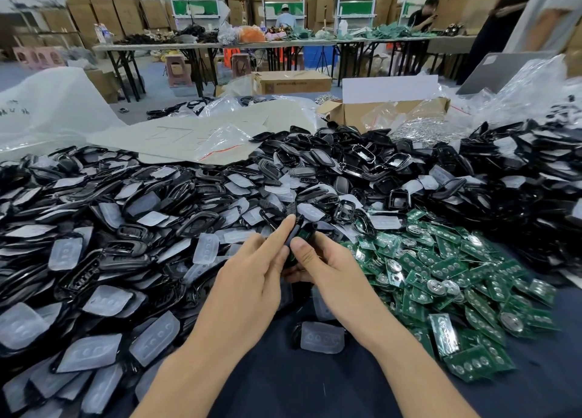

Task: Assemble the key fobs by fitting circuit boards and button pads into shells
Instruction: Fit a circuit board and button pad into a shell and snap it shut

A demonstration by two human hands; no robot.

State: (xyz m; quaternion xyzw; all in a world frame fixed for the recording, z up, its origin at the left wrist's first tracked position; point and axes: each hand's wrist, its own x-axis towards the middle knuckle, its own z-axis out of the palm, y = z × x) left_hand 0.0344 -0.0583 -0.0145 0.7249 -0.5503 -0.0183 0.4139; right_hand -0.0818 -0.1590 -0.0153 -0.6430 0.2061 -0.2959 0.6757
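Both hands meet at the middle of the table around one black key fob shell (301, 232) with a green circuit board showing inside it. My left hand (252, 269) holds the shell's left side, index finger stretched along its edge. My right hand (327, 269) grips it from the right, thumb pressed on top. Most of the shell is hidden by the fingers. A translucent button pad (322, 337) lies on the dark cloth just below my hands.
A deep heap of black shells and clear button pads (126, 228) covers the left and back. Green circuit boards (456, 285) are piled at the right. An open cardboard box (387, 109) and plastic bags sit behind. People work at far tables.
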